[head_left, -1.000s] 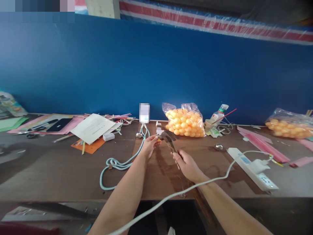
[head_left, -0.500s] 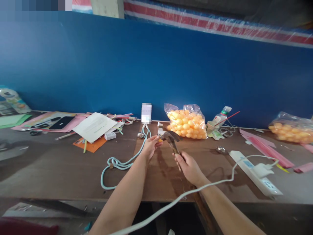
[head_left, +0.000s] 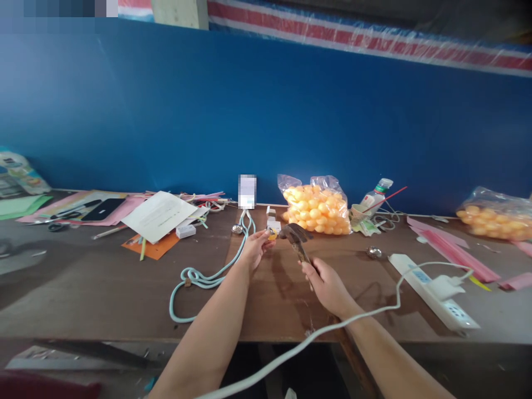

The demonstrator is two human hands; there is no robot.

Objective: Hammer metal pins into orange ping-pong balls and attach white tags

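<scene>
In my right hand (head_left: 330,285) is a claw hammer (head_left: 296,237), gripped round its worn handle. The hammer's head is raised over the table and points left, towards my other hand. My left hand (head_left: 254,249) pinches a small yellow-orange piece (head_left: 272,235) between thumb and fingers; a dark or shiny bit shows at its top, too small to make out. A narrow gap separates the piece from the hammer's face. Just behind the piece stand small white blocks (head_left: 273,224). A clear bag of orange balls (head_left: 318,209) lies behind the hammer.
A light-blue lanyard (head_left: 203,277) with a badge lies left of my arm. The white power strip (head_left: 434,291) sits at right, and its white cable (head_left: 307,335) crosses over my right forearm. Papers (head_left: 160,216) and a dark phone (head_left: 103,209) lie at left. Behind rises a blue panel (head_left: 249,100).
The hammer's head has shifted slightly to the right, away from the yellow-orange piece, which now shows more plainly. My left hand has hardly moved.
</scene>
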